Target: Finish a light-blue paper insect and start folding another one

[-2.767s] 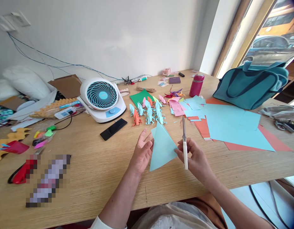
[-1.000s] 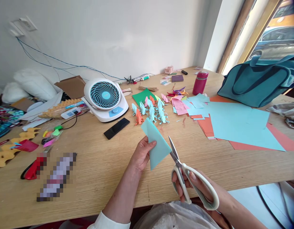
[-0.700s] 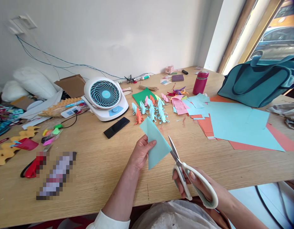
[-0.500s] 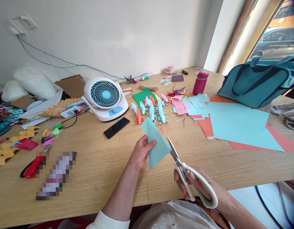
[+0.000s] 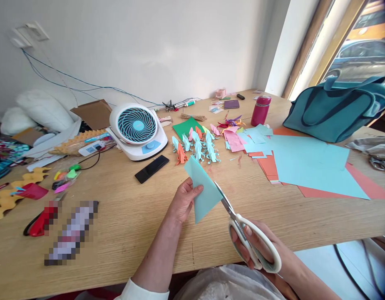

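Observation:
My left hand point(image 5: 185, 201) pinches a folded light-blue paper point(image 5: 205, 189), thumb on its front face, held above the table's near half. White-handled scissors point(image 5: 235, 216) are in my right hand point(image 5: 253, 241), its fingers and thumb through the loops. Their blades meet the right corner of the paper and stand nearly closed there. Beyond the paper sits a cluster of small folded-paper figures point(image 5: 197, 149), mostly light blue with some orange and pink, partly on a green sheet point(image 5: 186, 127).
Light-blue sheets point(image 5: 307, 160) and orange sheets lie at right, before a teal bag point(image 5: 329, 110) and a magenta bottle point(image 5: 261, 110). A white fan point(image 5: 137, 129) and black phone point(image 5: 152, 168) stand left of the figures. A red-handled cutter point(image 5: 44, 221) lies near a blurred item point(image 5: 72, 235).
The scissor blades have come closer together at the paper's right corner, and the handles have drawn nearer each other. My left hand and the paper have barely moved.

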Demonstrator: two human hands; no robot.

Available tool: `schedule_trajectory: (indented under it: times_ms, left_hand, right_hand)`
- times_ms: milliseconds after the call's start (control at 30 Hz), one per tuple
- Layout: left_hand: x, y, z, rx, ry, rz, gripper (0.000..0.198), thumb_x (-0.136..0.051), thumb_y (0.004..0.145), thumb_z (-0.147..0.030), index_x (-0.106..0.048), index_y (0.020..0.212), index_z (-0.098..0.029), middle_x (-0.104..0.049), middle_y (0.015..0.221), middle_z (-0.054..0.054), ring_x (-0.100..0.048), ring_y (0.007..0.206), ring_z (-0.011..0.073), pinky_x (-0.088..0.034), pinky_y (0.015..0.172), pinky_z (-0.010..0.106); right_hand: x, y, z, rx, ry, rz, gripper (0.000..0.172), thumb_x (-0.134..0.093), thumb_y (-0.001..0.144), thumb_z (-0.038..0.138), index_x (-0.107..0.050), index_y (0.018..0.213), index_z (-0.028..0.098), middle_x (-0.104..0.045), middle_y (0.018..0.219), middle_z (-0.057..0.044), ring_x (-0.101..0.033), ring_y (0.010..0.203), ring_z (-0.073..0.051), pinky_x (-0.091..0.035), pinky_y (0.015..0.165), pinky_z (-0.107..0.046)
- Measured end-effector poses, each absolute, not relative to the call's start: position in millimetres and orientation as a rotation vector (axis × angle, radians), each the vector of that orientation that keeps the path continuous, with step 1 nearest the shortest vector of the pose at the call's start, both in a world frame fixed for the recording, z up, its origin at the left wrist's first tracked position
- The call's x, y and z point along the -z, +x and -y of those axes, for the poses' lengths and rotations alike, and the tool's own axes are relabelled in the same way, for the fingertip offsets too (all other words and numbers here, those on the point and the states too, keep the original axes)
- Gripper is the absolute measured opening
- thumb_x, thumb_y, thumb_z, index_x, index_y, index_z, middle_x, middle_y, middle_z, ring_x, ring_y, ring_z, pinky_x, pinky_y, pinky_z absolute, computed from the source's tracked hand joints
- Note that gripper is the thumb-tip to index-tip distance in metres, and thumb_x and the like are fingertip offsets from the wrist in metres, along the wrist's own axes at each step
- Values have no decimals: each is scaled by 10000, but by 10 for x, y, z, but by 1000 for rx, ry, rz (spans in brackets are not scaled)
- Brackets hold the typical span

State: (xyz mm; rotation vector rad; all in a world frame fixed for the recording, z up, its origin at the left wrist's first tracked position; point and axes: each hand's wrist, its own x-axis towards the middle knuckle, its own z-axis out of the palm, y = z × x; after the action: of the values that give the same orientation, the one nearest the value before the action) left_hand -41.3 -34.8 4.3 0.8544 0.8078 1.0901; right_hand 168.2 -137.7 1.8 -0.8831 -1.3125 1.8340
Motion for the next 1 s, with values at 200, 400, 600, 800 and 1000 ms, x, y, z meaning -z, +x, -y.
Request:
schedule_trajectory:
  times_ms: [200,400,600,800,1000]
  left_hand:
    - [-74,-409,359,-1102,860,-810,371,-871,643,-255,-681,946,-153,-743,801,17,-669,674,120,-524,755,244]
    - [-66,-393,368,-1079,900,-823,434,-879,628,-273,-680,995,-154,-755,868,46,-688,741,153,-518,794,271]
    - [-64,-391,364,-1079,900,-805,408,-872,641,-263,-687,990,-163,-748,834,26,-678,723,139,-516,810,269]
    - [-83,-394,378,-1081,889,-806,398,-873,640,-256,-687,978,-160,-739,813,14,-663,697,122,-516,804,259]
    - [-87,-390,394,-1052,910,-787,388,-865,654,-262,-685,981,-158,-745,872,30,-674,739,135,-516,800,262]
  right_hand:
    - [-50,1659,1395,-1826,-909,1326,525,-426,920,655,-568,867,153,-505,561,24,-447,436,-79,-340,456,-213]
    - [-56,1635,1378,-1845,-914,1274,541,-447,899,679,-577,892,153,-529,599,8,-481,470,-95,-340,466,-222]
    - [-58,1631,1359,-1825,-930,1320,516,-441,908,667,-545,852,164,-509,579,22,-477,469,-92,-356,489,-224]
    - [-71,1626,1372,-1839,-958,1312,538,-439,900,684,-549,860,159,-497,562,30,-462,447,-85,-340,472,-222]
    - [-67,1599,1340,-1840,-920,1282,542,-449,888,696,-548,876,163,-522,597,20,-486,461,-92,-364,475,-227]
